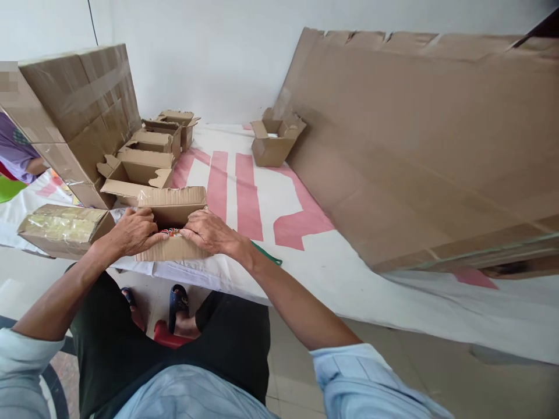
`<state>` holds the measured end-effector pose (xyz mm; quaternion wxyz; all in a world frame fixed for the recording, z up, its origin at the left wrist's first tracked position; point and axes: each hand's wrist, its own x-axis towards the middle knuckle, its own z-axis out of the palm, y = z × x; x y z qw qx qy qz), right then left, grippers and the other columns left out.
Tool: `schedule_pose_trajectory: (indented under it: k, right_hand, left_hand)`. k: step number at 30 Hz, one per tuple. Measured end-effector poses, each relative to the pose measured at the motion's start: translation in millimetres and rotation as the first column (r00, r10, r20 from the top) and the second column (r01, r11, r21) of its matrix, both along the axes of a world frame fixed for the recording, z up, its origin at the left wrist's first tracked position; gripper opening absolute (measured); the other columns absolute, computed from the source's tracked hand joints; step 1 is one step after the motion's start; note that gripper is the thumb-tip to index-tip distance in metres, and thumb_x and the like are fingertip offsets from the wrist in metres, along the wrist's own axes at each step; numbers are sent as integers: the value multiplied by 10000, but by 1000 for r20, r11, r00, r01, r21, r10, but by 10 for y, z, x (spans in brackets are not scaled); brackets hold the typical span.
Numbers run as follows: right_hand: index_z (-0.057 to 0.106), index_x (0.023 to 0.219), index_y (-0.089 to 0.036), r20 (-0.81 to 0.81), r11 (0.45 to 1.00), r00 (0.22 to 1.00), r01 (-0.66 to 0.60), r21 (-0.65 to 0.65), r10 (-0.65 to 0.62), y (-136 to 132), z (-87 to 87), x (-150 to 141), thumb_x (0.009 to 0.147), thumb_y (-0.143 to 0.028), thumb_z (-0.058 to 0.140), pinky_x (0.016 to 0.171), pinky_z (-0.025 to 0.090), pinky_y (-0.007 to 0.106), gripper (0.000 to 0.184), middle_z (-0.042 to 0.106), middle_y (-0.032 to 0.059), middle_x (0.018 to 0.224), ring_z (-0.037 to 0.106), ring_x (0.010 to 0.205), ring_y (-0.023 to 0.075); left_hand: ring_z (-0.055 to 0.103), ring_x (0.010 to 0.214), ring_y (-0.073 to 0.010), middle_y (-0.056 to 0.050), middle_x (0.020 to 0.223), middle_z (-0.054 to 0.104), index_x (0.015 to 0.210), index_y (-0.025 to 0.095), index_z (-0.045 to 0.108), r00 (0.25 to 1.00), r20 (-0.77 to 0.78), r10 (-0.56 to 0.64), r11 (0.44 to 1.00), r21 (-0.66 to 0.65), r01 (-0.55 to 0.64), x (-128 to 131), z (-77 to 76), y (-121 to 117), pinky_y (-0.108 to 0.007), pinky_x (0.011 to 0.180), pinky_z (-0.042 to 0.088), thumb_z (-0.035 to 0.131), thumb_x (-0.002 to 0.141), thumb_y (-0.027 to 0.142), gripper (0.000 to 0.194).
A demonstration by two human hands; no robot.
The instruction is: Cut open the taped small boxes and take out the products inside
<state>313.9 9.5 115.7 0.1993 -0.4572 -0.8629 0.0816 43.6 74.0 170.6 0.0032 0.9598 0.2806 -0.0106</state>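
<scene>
Directly before me at the table's front edge is a small cardboard box [172, 196] with its back and front flaps raised. My left hand [134, 230] grips its left side, fingers curled over the edge and thumb along the front rim. On the right side, my right hand [210, 231] holds the box the same way, thumb pointing inward. Between the thumbs shows a bit of red, white and dark contents [169, 231], too small to name. A taped, closed carton [65, 230] lies left of my left hand. Part of a green object [267, 254] shows behind my right forearm.
Several open cardboard boxes [144, 173] stand in a row behind, beside a stack of taped cartons [78, 110]. Another open box [273, 150] stands farther back. A large cardboard sheet [419, 151] leans at right. Another person's arm [37, 166] shows at far left.
</scene>
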Motion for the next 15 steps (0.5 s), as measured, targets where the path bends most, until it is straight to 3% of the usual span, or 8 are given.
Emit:
schedule_pose_trajectory:
  k: [4, 8, 12, 15]
  right_hand:
    - [834, 892, -181, 112, 997, 992, 60, 53, -65, 98, 63, 54, 1180, -414, 633, 976, 451, 421, 422, 811, 120, 932, 683, 984, 271]
    - [805, 928, -190, 41, 972, 980, 186, 143, -194, 24, 87, 210, 1065, -378, 761, 959, 464, 422, 237, 818, 135, 998, 671, 1026, 302]
    - [743, 939, -227, -183, 913, 917, 382, 141, -355, -138, -36, 340, 1003, -208, 659, 943, 506, 400, 108, 795, 106, 987, 682, 1011, 284]
    - [707, 991, -253, -365, 873, 813, 487, 2, -453, -252, -232, 380, 981, -219, 629, 894, 553, 369, 86, 773, 72, 1015, 702, 960, 250]
  left_hand:
    - [651, 1317, -411, -161, 1089, 801, 870, 229, 802, 984, 73, 162, 971, 166, -173, -24, 76, -36, -533, 1028, 497, 685, 1093, 505, 373]
    - [605, 1410, -439, -172, 1251, 789, 1027, 240, 825, 920, 151, 361, 894, 225, -388, -138, 113, -73, -575, 1103, 521, 779, 1014, 410, 176]
    - [573, 1489, -480, -188, 1288, 756, 1170, 229, 807, 875, 216, 433, 875, 133, -466, -245, -45, -36, -646, 1206, 518, 803, 1001, 504, 322]
    - [645, 1437, -446, -195, 1455, 696, 1404, 206, 751, 825, 323, 463, 881, -64, -469, -293, -278, 57, -632, 1254, 533, 808, 961, 620, 609]
